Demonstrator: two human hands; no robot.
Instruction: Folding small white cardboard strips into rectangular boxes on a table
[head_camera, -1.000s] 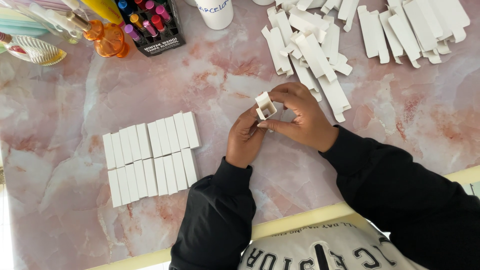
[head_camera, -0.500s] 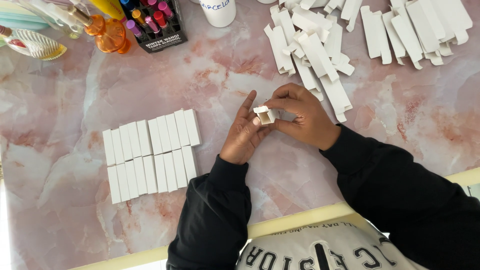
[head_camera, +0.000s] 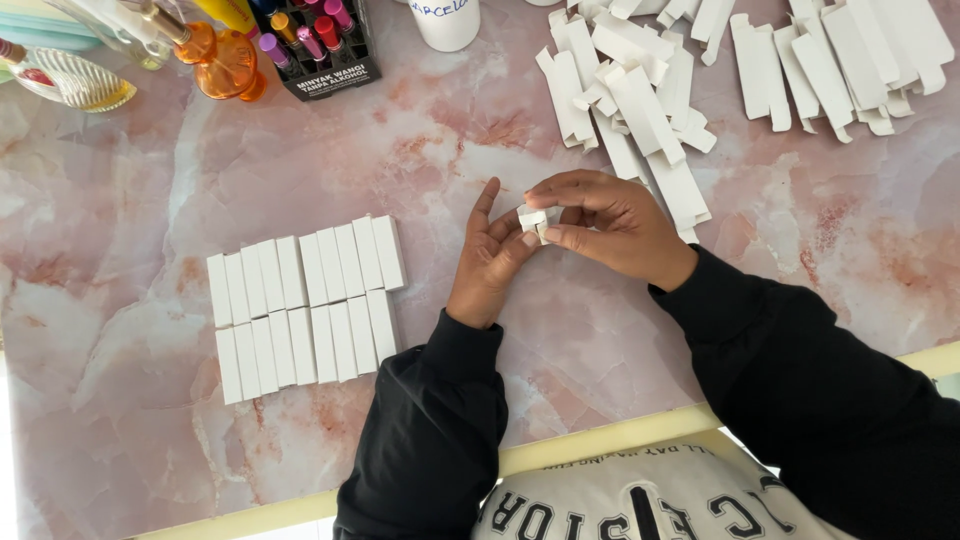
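A small white carton (head_camera: 533, 221) is pinched between the right hand (head_camera: 610, 225) and the left hand (head_camera: 492, 262), both closed on it, above the marble table (head_camera: 150, 170). Left of the carton lie two rows of finished white boxes (head_camera: 300, 305); beyond it, flat carton blanks (head_camera: 640, 110).

— The small box (head_camera: 533, 221) and flat blanks (head_camera: 640, 105)?
— Matt white card. The table (head_camera: 150, 420) is smooth, glossy pink marble-look.
— That orange bottle (head_camera: 222, 62)?
— Shiny, glass-like. Sleeves (head_camera: 440, 440): matt black cloth.
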